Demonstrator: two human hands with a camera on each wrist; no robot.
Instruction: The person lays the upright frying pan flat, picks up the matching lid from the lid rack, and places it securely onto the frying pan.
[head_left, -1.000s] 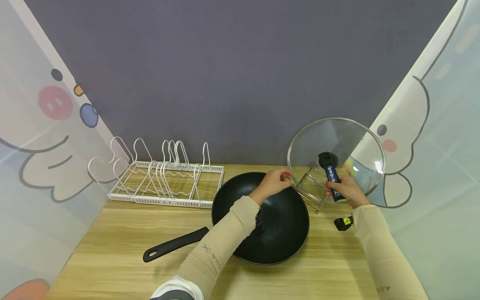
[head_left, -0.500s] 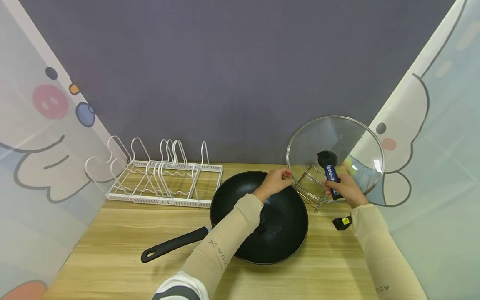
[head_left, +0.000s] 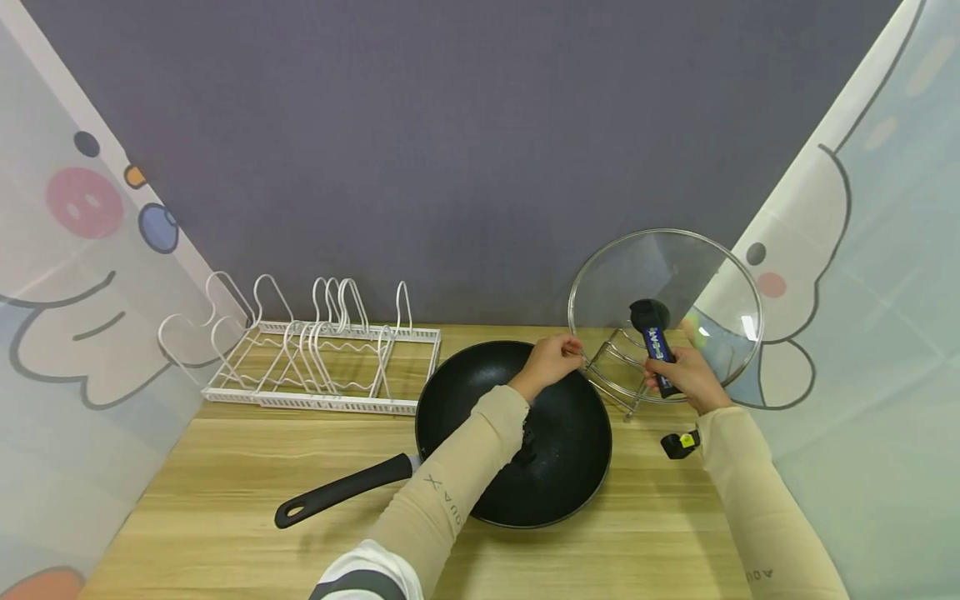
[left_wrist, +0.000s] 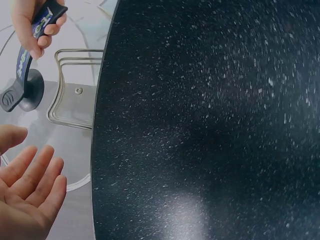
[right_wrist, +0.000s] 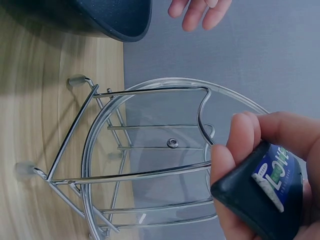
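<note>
A black wok (head_left: pixel 558 454) is blocking the centre, while bare tabletop (head_left: pixel 322 446) is running between its handle (head_left: pixel 345 490) and the white rack (head_left: pixel 315 402).

Up there, the head camera is looking forward and down over the tabletop (head_left: pixel 225 475); the left wrist's is crowding the wok (left_wrist: pixel 210 120), the right's (tipped sideways) is closely facing the silvery rack (right_wrist: pixel 130 176), both catching the glass lid (right_wrist: pixel 172 143)

handle label (right_wrist: pixel 275 176) reads "love" — left sleeve (head_left: pixel 461 471), "qua x".
</note>
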